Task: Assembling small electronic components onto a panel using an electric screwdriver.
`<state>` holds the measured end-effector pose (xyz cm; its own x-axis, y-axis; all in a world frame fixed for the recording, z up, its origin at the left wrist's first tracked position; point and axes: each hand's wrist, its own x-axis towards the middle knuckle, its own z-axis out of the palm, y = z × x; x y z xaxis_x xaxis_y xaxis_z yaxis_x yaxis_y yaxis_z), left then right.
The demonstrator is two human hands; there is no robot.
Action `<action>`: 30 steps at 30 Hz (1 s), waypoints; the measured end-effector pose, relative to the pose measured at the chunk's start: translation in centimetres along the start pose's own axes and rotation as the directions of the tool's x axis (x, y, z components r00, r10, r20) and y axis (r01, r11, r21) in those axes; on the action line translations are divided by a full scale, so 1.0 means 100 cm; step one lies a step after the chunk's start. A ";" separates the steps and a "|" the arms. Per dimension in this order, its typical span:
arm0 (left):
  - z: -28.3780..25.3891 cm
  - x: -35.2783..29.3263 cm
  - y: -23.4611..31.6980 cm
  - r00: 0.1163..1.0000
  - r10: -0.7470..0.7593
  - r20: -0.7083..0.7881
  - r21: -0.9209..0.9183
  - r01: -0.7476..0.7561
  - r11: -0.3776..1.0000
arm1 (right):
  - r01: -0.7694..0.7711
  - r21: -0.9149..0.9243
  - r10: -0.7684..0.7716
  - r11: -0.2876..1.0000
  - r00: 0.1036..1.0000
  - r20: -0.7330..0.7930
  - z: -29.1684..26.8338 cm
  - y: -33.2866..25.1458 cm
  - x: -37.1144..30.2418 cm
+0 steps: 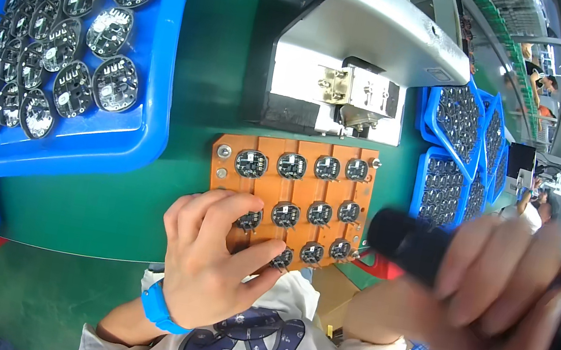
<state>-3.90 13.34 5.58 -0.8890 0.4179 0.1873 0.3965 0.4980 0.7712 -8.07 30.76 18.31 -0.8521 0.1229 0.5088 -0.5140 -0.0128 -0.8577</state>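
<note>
An orange fixture plate (271,188) lies on the green table, with several small round circuit boards (291,166) seated in rows. Over its near left corner rests my left hand (210,260), fingers apart and palm down. Its index fingertip is at one round board (250,220) and its thumb at another (281,257), partly covering both. Raised at the right, close to the camera and blurred, my right hand (498,293) is wrapped round a black cylindrical tool (406,242). The tool's dark end points left, near the plate's right edge; its exact kind is unclear.
Blue trays (162,81) of round boards stand at the left, with more blue trays (433,112) at the right. A metal machine (386,29) stands just beyond the plate. Something red (383,268) lies by the plate's right corner. Other people (548,83) are far right.
</note>
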 end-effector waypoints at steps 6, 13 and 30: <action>0.002 0.002 0.004 0.999 -0.038 -0.021 -0.025 0.037 0.999 | 0.027 -0.087 -0.030 0.996 0.999 -0.029 0.016 0.022 0.048; 0.008 -0.001 0.003 0.999 -0.015 -0.036 -0.024 0.015 1.000 | -0.011 -0.041 0.009 0.999 0.999 -0.032 0.009 0.019 0.027; 0.003 0.011 -0.015 0.999 0.046 -0.002 -0.002 -0.046 0.999 | -0.102 -0.019 0.103 0.995 0.990 0.097 0.013 0.016 -0.069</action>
<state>-5.46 13.26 4.45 -0.8702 0.4388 0.2239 0.4367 0.4770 0.7627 -3.16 28.59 13.58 -0.9061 0.0243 0.4223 -0.4226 -0.0068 -0.9063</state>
